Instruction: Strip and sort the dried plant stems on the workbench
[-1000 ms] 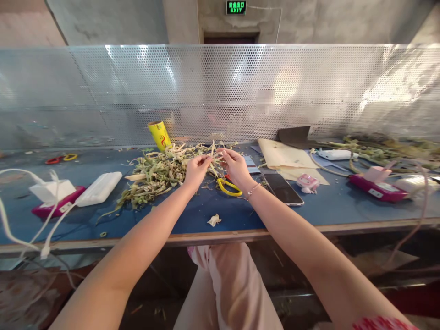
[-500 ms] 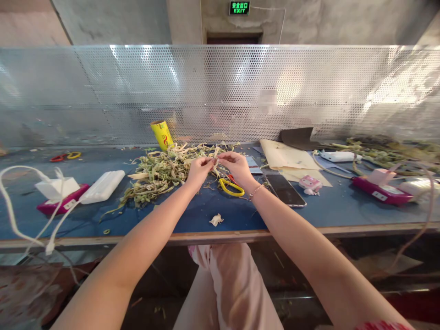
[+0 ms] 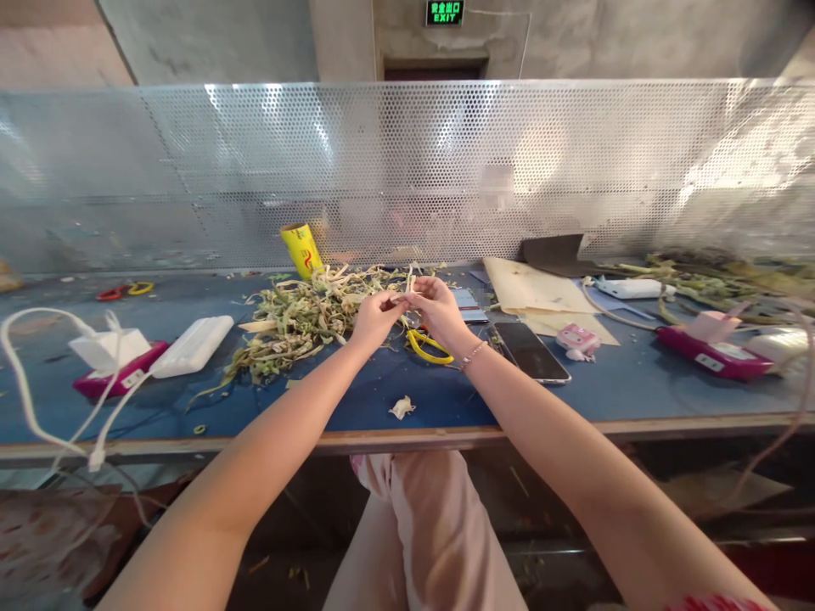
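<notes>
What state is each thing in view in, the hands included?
left hand, pinching a pale strip
right hand, pinching the same strip
exit sign, lit
yellow tube, open end up, tilted
near phone, screen dark
far phone, screen lit
plant pile, loose, tangled
left power strip, adapter plugged in

A thin, pale plant strip [image 3: 411, 280] stands nearly upright at twelve o'clock, pinched between the fingertips of the left hand [image 3: 374, 320] and right hand [image 3: 439, 307], its lower end hidden. At eleven o'clock on the blue worktop [image 3: 356, 399], withered, curled green and tan plant pieces lie in a loose, tangled heap [image 3: 296, 318], one thin stem trailing toward eight o'clock.
</notes>
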Demonstrator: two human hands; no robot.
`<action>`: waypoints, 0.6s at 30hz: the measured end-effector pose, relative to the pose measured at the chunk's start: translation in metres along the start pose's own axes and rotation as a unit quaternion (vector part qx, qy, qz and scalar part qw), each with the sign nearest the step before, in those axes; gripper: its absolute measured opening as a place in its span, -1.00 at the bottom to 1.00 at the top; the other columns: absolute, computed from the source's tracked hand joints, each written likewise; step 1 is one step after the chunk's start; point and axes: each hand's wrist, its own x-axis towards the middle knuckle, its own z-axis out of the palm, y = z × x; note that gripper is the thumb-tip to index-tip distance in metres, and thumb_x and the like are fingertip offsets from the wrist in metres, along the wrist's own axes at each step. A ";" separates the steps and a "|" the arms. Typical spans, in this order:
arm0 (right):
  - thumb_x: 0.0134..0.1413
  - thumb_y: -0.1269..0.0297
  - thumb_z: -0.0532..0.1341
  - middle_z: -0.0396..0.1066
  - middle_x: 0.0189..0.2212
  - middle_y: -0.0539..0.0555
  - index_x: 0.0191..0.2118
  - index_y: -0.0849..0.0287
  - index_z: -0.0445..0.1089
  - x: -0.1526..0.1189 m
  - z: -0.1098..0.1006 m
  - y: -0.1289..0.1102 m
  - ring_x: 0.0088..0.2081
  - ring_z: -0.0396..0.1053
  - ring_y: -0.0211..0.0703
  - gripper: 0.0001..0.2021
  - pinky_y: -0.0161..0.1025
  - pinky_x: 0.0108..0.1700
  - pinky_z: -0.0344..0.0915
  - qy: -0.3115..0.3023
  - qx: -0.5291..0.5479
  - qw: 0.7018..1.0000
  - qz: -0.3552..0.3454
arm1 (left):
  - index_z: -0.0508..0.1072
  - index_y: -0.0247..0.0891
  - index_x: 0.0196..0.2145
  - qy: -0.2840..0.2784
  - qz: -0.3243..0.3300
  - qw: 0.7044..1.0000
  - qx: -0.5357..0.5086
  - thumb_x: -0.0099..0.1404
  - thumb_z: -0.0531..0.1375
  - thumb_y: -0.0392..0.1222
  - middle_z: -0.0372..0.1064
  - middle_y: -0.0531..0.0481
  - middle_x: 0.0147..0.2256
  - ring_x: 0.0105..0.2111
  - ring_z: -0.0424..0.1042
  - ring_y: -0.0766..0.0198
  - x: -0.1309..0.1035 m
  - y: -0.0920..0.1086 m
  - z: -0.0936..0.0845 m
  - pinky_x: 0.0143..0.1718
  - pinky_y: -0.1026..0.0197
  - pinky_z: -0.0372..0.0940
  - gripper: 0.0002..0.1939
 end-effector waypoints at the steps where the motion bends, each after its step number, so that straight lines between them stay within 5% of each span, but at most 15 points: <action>1: -0.37 0.30 0.34 0.30 -0.49 -0.10 -0.43 0.14 0.24 0.000 0.000 0.000 -0.48 0.29 -0.41 -0.71 -0.37 -0.38 0.24 -0.017 -0.008 1.000 0.012 | 0.39 -0.33 -0.54 -0.001 0.000 1.000 -0.002 -0.06 0.25 -0.11 0.26 0.10 -0.60 -0.56 0.21 0.42 0.000 0.000 0.000 -0.50 0.33 0.13 -0.79; 18: -0.31 0.18 0.29 0.17 -0.60 -0.12 -0.54 0.15 0.18 0.000 0.001 -0.001 -0.53 0.15 -0.39 -0.73 -0.34 -0.42 0.17 -0.041 -0.150 0.987 -0.046 | 0.33 -0.27 -0.46 0.047 -0.043 0.993 -0.103 0.06 0.17 0.04 0.32 0.05 -0.53 -0.57 0.30 0.39 0.003 -0.009 0.003 -0.45 0.28 0.26 -0.71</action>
